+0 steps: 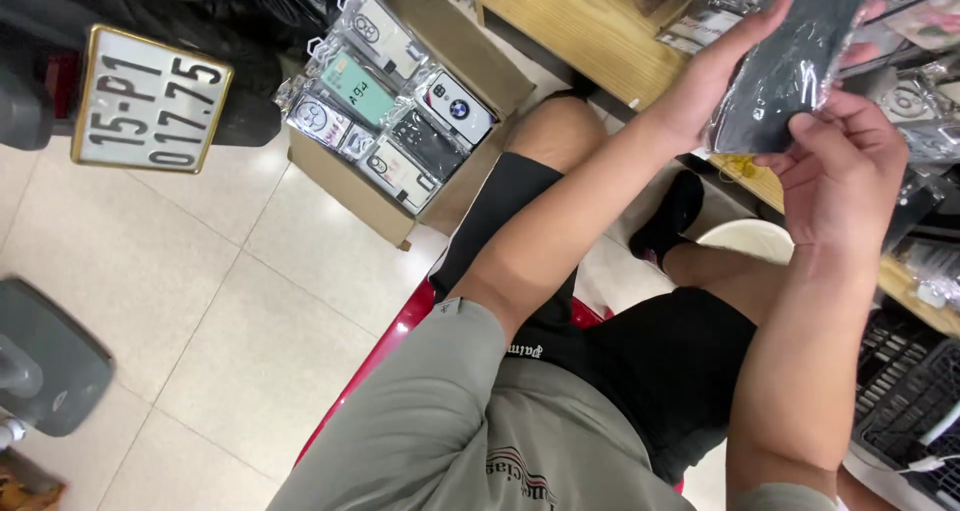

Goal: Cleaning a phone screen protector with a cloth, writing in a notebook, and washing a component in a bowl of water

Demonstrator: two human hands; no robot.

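Observation:
Both my hands hold one dark phone case sealed in a clear plastic bag (790, 66) up in front of me at the top right. My left hand (715, 71) grips its left edge, fingers reaching over the top. My right hand (845, 176) clasps its lower right corner from below. I sit on a red stool (395, 336), in black shorts and a grey shirt. More bagged phone cases (925, 101) lie on the wooden table (580, 31) just behind the held one.
An open cardboard box (470, 66) of several bagged phone cases stands on the tiled floor at centre top. A vehicle with a number plate (150, 99) is parked at the upper left. A black plastic crate (905, 401) sits at the lower right, a grey object (50, 356) at left.

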